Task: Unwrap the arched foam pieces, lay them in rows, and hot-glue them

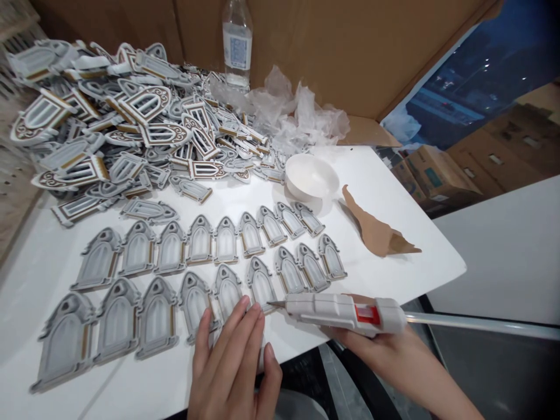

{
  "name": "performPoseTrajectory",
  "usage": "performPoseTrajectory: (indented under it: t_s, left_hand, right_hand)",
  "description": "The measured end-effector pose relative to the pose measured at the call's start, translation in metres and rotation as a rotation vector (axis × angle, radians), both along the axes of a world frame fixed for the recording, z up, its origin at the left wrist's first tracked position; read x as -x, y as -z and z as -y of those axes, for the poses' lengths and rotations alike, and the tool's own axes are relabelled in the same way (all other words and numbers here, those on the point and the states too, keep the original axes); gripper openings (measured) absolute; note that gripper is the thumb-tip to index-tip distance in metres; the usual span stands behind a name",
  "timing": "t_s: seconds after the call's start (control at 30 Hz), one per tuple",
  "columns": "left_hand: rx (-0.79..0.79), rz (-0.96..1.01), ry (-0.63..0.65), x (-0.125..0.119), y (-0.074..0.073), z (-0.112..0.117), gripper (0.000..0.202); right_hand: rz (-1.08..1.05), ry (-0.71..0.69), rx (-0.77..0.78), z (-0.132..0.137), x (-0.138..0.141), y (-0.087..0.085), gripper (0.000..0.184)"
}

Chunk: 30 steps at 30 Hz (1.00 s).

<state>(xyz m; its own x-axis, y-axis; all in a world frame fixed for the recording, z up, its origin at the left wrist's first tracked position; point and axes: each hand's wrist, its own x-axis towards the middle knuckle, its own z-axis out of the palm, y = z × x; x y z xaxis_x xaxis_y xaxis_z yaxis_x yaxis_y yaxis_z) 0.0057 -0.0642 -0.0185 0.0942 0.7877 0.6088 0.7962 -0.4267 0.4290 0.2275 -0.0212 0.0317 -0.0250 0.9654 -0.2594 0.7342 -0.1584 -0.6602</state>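
Observation:
My right hand (376, 350) grips a white glue gun (345, 311) with a red trigger; a clear glue stick (481, 324) juts from its back. Its nozzle points left at a grey arch-shaped window cutout (261, 286) in the front row. My left hand (234, 361) lies flat on the white table (394, 198), fingers stretched out, its fingertips on cutouts of that row just left of the nozzle. Two rows of such cutouts (175, 248) lie face up across the table.
A big loose heap of window cutouts (122, 116) fills the back left. A white bowl (310, 177), a torn brown cardboard scrap (376, 230), crumpled clear plastic (297, 114) and a water bottle (237, 41) sit behind. Cardboard walls stand at the back; boxes lie right.

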Motion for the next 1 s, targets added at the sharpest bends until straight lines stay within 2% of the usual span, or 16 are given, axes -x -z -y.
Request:
performPoseTrajectory:
  t_s: [0.1, 0.43, 0.67, 0.8, 0.9, 1.0]
  left_hand:
    - [0.003, -0.003, 0.0, 0.0, 0.0, 0.001, 0.035]
    - [-0.017, -0.01, -0.002, 0.0, 0.001, 0.001, 0.035]
    - [-0.011, -0.005, -0.008, 0.001, 0.001, 0.002, 0.035]
    - [-0.015, -0.01, -0.002, 0.0, 0.0, 0.001, 0.034]
    - [-0.023, 0.002, -0.013, -0.001, -0.002, -0.001, 0.032]
    - [-0.02, 0.012, -0.014, -0.003, -0.003, -0.002, 0.028]
  right_hand:
    - [0.016, -0.052, 0.071, -0.005, 0.001, -0.005, 0.023]
    - [-0.065, -0.187, 0.094, -0.011, 0.004, -0.01, 0.018]
    - [-0.032, -0.131, 0.097, -0.008, 0.003, -0.008, 0.019]
    - [-0.031, -0.066, 0.035, -0.005, 0.003, -0.009, 0.016]
    - [-0.052, -0.119, 0.051, -0.002, 0.003, -0.012, 0.009]
    - [-0.087, -0.175, 0.112, -0.001, 0.003, -0.017, 0.011]
